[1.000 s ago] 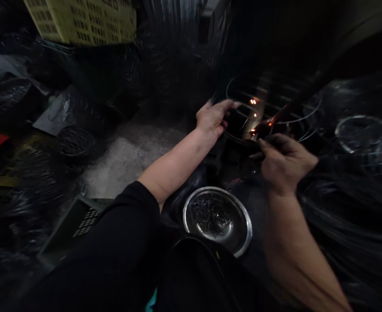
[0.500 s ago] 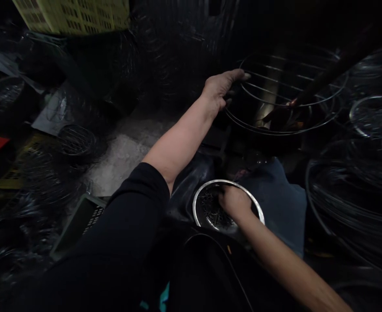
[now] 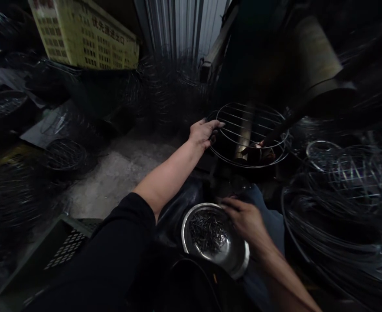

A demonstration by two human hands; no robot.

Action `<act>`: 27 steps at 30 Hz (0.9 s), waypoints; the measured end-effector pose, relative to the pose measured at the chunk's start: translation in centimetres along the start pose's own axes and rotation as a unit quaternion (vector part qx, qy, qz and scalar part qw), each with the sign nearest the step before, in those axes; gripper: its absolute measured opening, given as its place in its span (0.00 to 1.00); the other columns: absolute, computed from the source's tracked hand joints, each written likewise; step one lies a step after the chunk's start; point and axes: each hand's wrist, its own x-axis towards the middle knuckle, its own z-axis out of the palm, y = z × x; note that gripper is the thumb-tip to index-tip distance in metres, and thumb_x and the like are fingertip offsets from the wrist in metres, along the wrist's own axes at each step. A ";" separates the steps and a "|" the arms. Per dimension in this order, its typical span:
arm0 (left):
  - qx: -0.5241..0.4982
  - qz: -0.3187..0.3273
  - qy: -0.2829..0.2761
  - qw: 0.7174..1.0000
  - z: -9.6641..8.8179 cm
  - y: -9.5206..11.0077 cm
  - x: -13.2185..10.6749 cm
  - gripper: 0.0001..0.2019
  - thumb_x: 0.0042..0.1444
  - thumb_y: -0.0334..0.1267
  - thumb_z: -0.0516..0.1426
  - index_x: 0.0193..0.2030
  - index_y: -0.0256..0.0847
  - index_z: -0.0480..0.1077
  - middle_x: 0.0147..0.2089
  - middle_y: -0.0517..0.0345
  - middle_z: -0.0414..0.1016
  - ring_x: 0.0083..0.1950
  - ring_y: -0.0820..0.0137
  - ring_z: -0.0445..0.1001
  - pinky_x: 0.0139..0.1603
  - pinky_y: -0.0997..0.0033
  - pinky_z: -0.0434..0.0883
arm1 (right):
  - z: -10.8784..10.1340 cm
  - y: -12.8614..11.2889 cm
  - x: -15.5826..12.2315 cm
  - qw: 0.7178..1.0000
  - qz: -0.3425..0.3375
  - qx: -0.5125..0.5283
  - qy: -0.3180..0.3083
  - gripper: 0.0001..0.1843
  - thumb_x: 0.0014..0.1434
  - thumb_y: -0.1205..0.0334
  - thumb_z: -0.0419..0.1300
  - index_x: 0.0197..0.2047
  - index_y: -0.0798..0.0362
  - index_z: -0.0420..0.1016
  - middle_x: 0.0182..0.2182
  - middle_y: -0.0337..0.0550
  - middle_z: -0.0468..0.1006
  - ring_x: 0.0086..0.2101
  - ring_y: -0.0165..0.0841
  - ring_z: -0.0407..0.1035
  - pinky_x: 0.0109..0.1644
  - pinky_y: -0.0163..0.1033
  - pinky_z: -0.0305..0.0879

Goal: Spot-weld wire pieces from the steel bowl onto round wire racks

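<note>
My left hand grips the left rim of a round wire rack that sits ahead of me, its fingers curled over the wire. A dark rod slants down onto the rack from the upper right. My right hand hovers over the far right rim of a shiny metal bowl on my lap. The fingers are drawn together; what they hold, if anything, I cannot make out. Several small dark metal pieces lie in the bowl.
Coils of dark wire pile up at the right, more wire racks lie at the left. A yellow crate stands at the back left, a perforated tray at lower left. Bare grey floor shows in the middle.
My right hand left the rack, dipped into the bowl, and is now lifted to the bowl's far rim. Sparks at the rack have gone. My left hand kept its grip on the rack.
</note>
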 end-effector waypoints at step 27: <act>0.039 0.125 -0.026 0.991 -0.6 -2.2 -3.2 0.25 0.34 0.31 0.71 0.43 0.41 0.73 0.29 0.67 0.66 0.25 0.81 0.65 0.22 0.78 0.57 | -3.9 -6.1 5.7 0.819 -0.011 0.427 0.384 0.10 0.44 0.62 0.73 0.31 0.57 0.81 0.22 0.38 0.79 0.21 0.32 0.75 0.23 0.33 0.73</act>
